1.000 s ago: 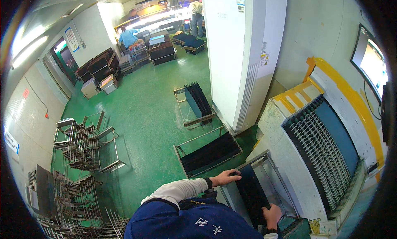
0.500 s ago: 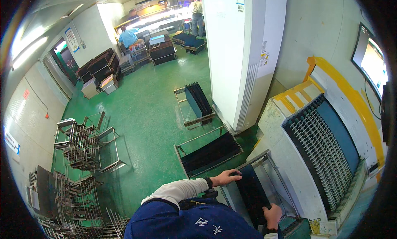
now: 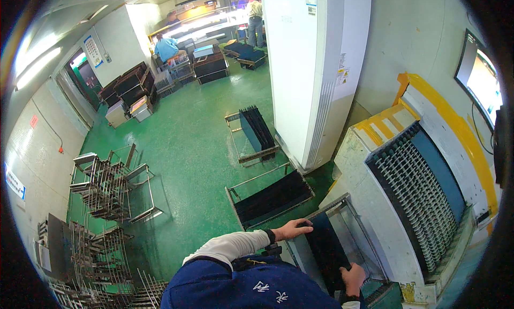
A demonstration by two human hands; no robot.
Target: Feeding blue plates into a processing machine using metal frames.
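Observation:
Just in front of me, a stack of thin dark panels (image 3: pixel 327 250) stands on edge in a metal rack (image 3: pixel 369 250). My left hand (image 3: pixel 292 230) lies at the stack's far left edge, its fingers closed over the panel edges. At the near right edge, my right hand (image 3: pixel 353 280) curls round the panels with its thumb up. Both hands touch the stack, and how many panels each one grips is hidden.
On my right is a machine with a roller conveyor (image 3: pixel 417 202); a screen (image 3: pixel 479 79) hangs above it. Ahead stand a rack of black panels (image 3: pixel 274 199), another panel rack (image 3: pixel 257 130) and a tall white cabinet (image 3: pixel 305 68). Metal racks (image 3: pixel 107 186) crowd the left; people work far back.

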